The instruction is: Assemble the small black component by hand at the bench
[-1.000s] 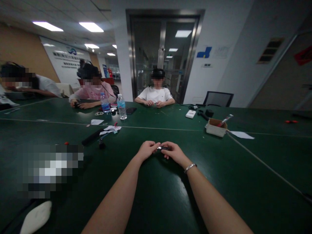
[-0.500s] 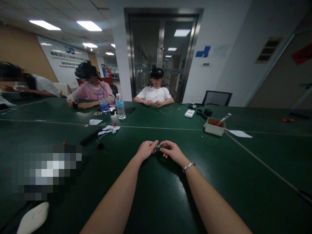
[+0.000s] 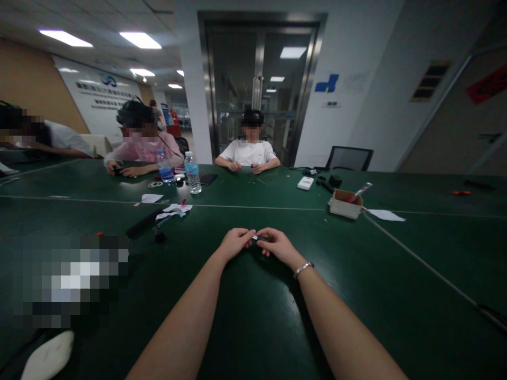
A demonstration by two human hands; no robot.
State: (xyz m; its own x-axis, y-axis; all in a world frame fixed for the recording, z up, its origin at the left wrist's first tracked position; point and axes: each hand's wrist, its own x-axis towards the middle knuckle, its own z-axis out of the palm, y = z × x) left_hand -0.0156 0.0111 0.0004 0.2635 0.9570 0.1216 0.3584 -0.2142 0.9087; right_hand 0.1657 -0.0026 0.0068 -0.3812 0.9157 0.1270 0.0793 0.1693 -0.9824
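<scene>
Over the green table (image 3: 253,316), both hands meet at a small slim dark object (image 3: 261,239) with a bright silvery end; its exact kind is too small to make out. My left hand (image 3: 235,244) pinches the silvery end between thumb and fingers. The darker end sits in the closed fingers of my right hand (image 3: 278,245), which has a silver bracelet (image 3: 303,269) at the wrist. Part of the object is hidden by the fingertips.
Left of my hands lie crumpled papers (image 3: 174,211) and a black rod-like item (image 3: 144,224). Two water bottles (image 3: 193,174) stand beyond. At the right is a small open box (image 3: 345,206) beside a cord (image 3: 420,258). Several people sit across the table.
The view has shifted slightly. More of the object's silvery end shows between my hands, which stay close together and keep their hold.
</scene>
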